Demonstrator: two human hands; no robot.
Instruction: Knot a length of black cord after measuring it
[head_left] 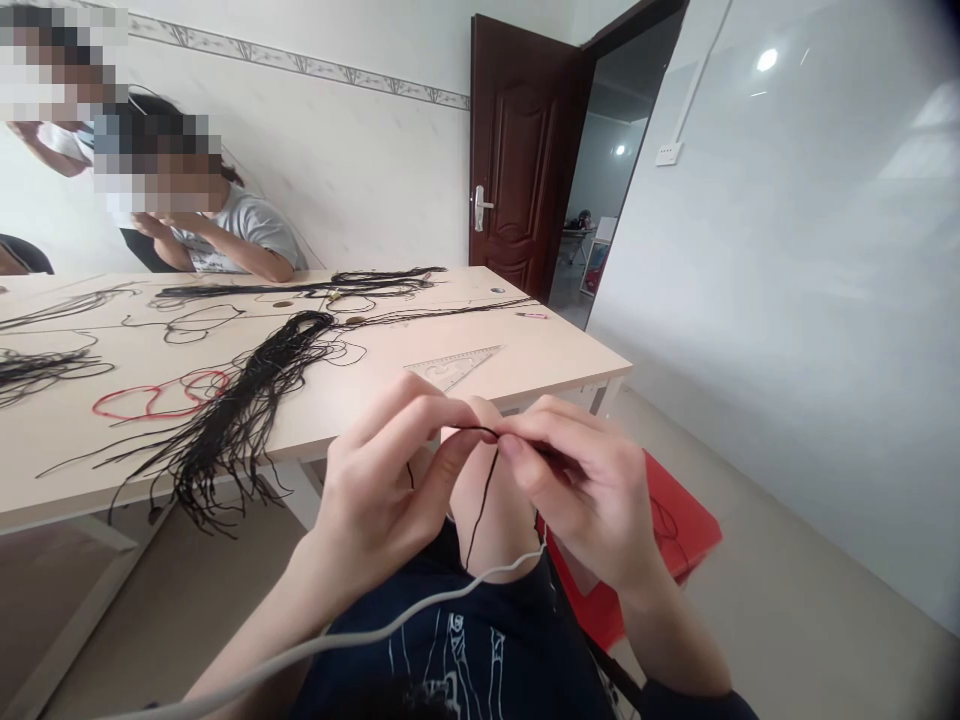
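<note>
A thin black cord (482,508) runs between my two hands above my lap, one end hanging down over my leg. My left hand (394,460) pinches it between thumb and forefinger. Close beside, my right hand (581,475) also pinches the cord, its fingertips almost meeting those of the left. The part of the cord inside the fingers is hidden. On the table just beyond lies a clear triangular ruler (457,368). Left of it, a thick bundle of black cords (255,400) droops over the table's edge.
Two people sit across the pale table (375,400) at the left. Red cord (150,400) and more black cords (300,287) lie on it. A red stool (682,510) stands by my right arm. A white cable (420,605) crosses my lap. Behind is an open brown door (521,150).
</note>
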